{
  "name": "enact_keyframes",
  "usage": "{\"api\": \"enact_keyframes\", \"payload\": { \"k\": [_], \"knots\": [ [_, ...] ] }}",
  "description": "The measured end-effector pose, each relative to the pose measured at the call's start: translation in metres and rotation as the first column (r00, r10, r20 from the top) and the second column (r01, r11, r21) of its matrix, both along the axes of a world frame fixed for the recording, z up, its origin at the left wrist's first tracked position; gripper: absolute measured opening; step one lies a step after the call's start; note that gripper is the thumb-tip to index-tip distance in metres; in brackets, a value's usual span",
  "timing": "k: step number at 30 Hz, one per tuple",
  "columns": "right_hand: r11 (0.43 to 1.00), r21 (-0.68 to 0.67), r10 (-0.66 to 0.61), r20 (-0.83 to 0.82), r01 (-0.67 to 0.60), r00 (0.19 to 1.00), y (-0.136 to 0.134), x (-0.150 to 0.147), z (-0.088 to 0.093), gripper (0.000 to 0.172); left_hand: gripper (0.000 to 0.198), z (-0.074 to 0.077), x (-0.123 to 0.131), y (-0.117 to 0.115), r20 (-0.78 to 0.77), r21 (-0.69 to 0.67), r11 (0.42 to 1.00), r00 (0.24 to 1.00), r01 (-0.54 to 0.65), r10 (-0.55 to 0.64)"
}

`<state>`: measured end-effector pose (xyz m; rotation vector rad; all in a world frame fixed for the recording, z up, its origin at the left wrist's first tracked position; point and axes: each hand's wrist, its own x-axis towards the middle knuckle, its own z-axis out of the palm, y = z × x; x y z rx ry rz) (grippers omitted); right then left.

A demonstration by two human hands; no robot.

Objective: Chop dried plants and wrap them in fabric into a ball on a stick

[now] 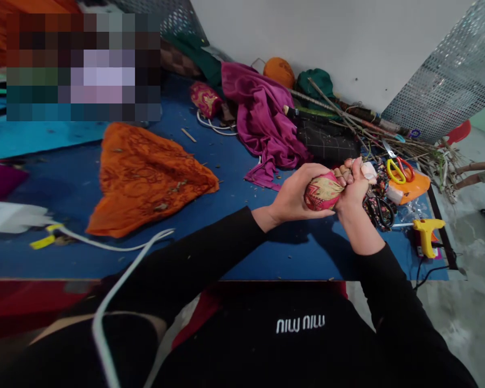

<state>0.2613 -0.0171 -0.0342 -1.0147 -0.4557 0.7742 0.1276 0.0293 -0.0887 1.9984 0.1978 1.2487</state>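
A rounded cloth bundle (322,193), pink with a gold pattern, is held up over the blue table. My left hand (291,195) curves round its body, with the fingers behind and the thumb side on top. At the gathered neck, my right hand (352,186) is closed in a fist on the bundle. A small white piece (369,171) shows beside the right thumb; I cannot make out what it is. Left of my hands, an orange patterned cloth (145,178) lies spread with plant bits on it. Behind them sits a crumpled magenta cloth (262,118).
Scissors with red and yellow handles (401,170), black-handled scissors (382,211) and a yellow glue gun (427,236) lie at the right of the blue table (242,253). Dry sticks (388,132) are piled behind. A white cable (123,280) crosses the front edge at left.
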Motion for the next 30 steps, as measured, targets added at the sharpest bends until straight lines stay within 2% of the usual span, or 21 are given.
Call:
{"api": "enact_keyframes", "payload": {
  "k": [2, 3, 5, 7, 10, 12, 16, 19, 21, 22, 24, 27, 28, 30],
  "knots": [
    [0.998, 0.052, -0.018, -0.075, 0.022, 0.997, -0.001, -0.005, 0.002, 0.052, 0.083, 0.001, 0.002, 0.002, 0.042, -0.175, 0.983, 0.998, 0.044, -0.037],
    [0.996, 0.085, -0.013, -0.062, 0.018, 0.998, -0.001, -0.007, 0.003, 0.05, 0.082, 0.001, 0.003, 0.003, 0.078, -0.289, 0.953, 0.994, 0.093, -0.073],
    [0.99, 0.144, 0.015, -0.01, -0.014, 1.0, -0.001, -0.011, 0.005, 0.047, 0.078, 0.001, 0.007, 0.003, 0.181, -0.505, 0.835, 0.973, 0.218, -0.145],
    [0.982, 0.185, 0.037, 0.071, -0.05, 0.997, -0.003, -0.013, 0.006, 0.043, 0.068, 0.003, 0.01, 0.0, 0.304, -0.649, 0.676, 0.934, 0.348, -0.189],
    [0.975, 0.193, 0.067, 0.206, -0.108, 0.976, -0.01, -0.018, 0.01, 0.042, 0.054, 0.011, 0.013, -0.01, 0.461, -0.729, 0.473, 0.866, 0.494, -0.193],
    [0.968, 0.188, 0.111, 0.272, -0.166, 0.956, -0.018, -0.021, 0.014, 0.044, 0.052, 0.018, 0.01, -0.016, 0.491, -0.768, 0.361, 0.848, 0.529, -0.198],
    [0.955, 0.137, 0.204, 0.337, -0.262, 0.919, -0.032, -0.024, 0.014, 0.046, 0.057, 0.024, 0.001, -0.018, 0.438, -0.858, 0.126, 0.837, 0.499, -0.327],
    [0.967, 0.118, 0.181, 0.305, -0.226, 0.935, -0.026, -0.019, 0.006, 0.048, 0.059, 0.018, 0.0, -0.012, 0.395, -0.899, 0.024, 0.834, 0.437, -0.386],
    [0.977, 0.116, 0.15, 0.234, -0.181, 0.961, -0.014, -0.012, -0.001, 0.048, 0.062, 0.013, 0.003, -0.008, 0.328, -0.933, 0.004, 0.855, 0.36, -0.401],
    [0.982, 0.109, 0.133, 0.19, -0.155, 0.973, -0.007, -0.009, -0.004, 0.048, 0.065, 0.01, 0.005, -0.007, 0.286, -0.948, 0.016, 0.874, 0.317, -0.392],
    [0.99, 0.084, 0.098, 0.128, -0.109, 0.987, 0.004, -0.003, -0.008, 0.047, 0.068, 0.008, 0.009, -0.007, 0.22, -0.961, 0.093, 0.926, 0.259, -0.306],
    [0.995, 0.078, 0.047, 0.147, -0.058, 0.988, 0.01, 0.001, -0.013, 0.045, 0.072, 0.008, 0.01, -0.013, 0.234, -0.928, 0.265, 0.964, 0.261, -0.13],
    [0.995, 0.084, 0.035, 0.16, -0.049, 0.987, 0.01, 0.001, -0.015, 0.044, 0.074, 0.009, 0.01, -0.016, 0.245, -0.917, 0.297, 0.963, 0.268, -0.112],
    [0.994, 0.102, 0.016, 0.171, -0.034, 0.985, 0.008, -0.002, -0.019, 0.039, 0.073, 0.013, 0.009, -0.019, 0.237, -0.917, 0.301, 0.964, 0.262, -0.118]
  ]
}}
